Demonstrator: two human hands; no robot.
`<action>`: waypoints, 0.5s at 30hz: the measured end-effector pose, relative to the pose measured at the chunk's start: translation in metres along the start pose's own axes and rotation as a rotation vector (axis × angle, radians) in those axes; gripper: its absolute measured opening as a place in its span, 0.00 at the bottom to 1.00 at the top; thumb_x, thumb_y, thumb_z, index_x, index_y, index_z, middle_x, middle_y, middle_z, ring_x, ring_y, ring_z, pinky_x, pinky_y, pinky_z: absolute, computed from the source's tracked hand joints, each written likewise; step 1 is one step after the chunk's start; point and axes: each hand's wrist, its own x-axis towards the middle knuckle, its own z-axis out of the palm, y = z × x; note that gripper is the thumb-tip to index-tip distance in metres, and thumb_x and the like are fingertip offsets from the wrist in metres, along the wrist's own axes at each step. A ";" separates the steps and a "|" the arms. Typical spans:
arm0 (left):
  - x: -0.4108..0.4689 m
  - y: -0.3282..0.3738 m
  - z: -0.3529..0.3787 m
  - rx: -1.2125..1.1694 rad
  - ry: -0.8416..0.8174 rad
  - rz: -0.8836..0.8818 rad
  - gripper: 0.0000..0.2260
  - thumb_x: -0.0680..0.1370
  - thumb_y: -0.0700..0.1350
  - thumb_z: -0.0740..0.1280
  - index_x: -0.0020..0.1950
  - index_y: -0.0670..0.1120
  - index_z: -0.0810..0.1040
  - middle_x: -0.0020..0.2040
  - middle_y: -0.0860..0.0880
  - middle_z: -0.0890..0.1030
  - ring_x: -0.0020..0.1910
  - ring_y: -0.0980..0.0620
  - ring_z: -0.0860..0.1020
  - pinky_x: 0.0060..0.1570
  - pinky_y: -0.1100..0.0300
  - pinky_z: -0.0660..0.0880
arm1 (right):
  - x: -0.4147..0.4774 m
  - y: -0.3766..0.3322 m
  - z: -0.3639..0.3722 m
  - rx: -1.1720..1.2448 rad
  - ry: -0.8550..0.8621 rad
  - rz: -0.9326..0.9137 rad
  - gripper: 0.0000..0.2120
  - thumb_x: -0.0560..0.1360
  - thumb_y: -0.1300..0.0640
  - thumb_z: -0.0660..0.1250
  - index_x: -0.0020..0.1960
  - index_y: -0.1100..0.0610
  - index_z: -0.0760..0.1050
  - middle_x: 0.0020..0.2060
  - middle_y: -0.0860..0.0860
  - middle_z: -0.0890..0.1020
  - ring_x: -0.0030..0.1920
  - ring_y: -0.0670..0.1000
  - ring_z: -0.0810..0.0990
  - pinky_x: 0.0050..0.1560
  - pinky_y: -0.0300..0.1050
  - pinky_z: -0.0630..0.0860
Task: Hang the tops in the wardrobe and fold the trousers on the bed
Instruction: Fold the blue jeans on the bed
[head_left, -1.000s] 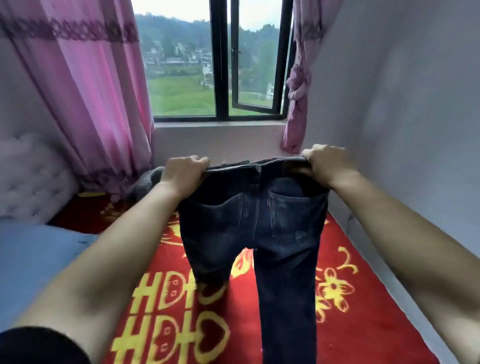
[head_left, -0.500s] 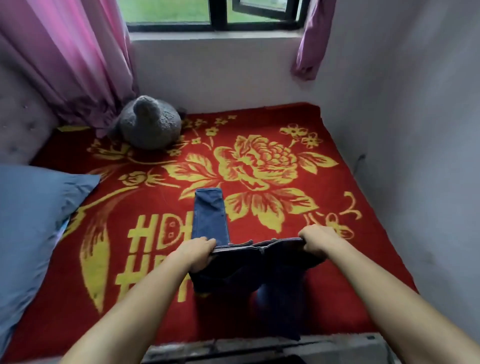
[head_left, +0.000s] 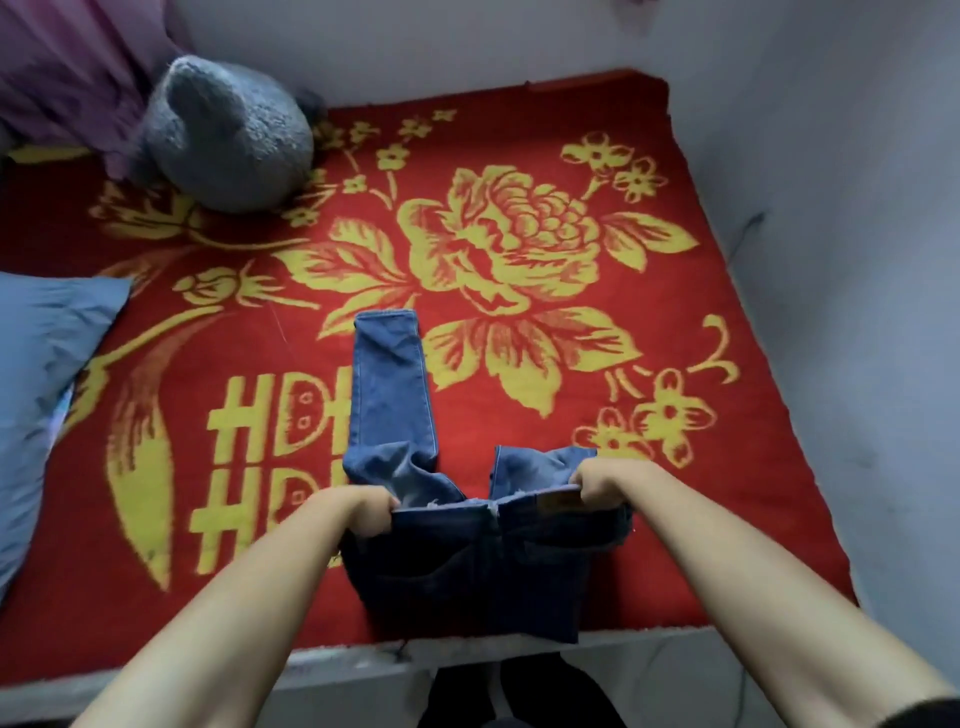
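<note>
Dark blue jeans (head_left: 389, 395) lie partly on the bed's red blanket (head_left: 727, 519) near its front edge. One leg stretches away from me across the blanket; the other is bunched under the waistband. My left hand (head_left: 363, 512) grips the waistband's left end and my right hand (head_left: 605, 483) grips its right end, holding the waist a little above the bed. The seat and back pockets hang toward me. No tops or wardrobe are in view.
A grey plush toy (head_left: 228, 135) sits at the bed's far left corner by a pink curtain (head_left: 67, 67). A blue pillow (head_left: 47, 374) lies at the left. Grey walls bound the bed at the far side and the right (head_left: 857, 260).
My hands have lowered the jeans from held up in the air onto the bed. One leg now lies flat on the blanket, and my view has tilted downward.
</note>
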 end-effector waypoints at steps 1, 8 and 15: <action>-0.006 -0.001 -0.027 -0.039 0.067 -0.013 0.12 0.77 0.39 0.58 0.55 0.51 0.77 0.52 0.44 0.80 0.36 0.52 0.76 0.31 0.62 0.73 | -0.003 0.004 -0.026 0.022 0.069 0.003 0.15 0.76 0.61 0.60 0.59 0.55 0.79 0.55 0.55 0.82 0.52 0.54 0.80 0.50 0.45 0.75; -0.159 0.012 -0.268 -0.113 1.066 -0.127 0.20 0.76 0.41 0.58 0.59 0.62 0.78 0.56 0.47 0.81 0.51 0.43 0.81 0.46 0.54 0.78 | -0.129 0.030 -0.269 0.110 0.977 0.093 0.22 0.75 0.63 0.58 0.62 0.44 0.76 0.60 0.53 0.78 0.60 0.58 0.78 0.49 0.49 0.73; -0.404 0.053 -0.374 -0.175 1.925 0.042 0.23 0.76 0.35 0.56 0.67 0.52 0.75 0.62 0.36 0.75 0.60 0.35 0.74 0.59 0.45 0.72 | -0.356 0.023 -0.382 0.059 1.861 0.056 0.21 0.79 0.62 0.55 0.68 0.49 0.72 0.59 0.62 0.74 0.57 0.66 0.76 0.51 0.58 0.75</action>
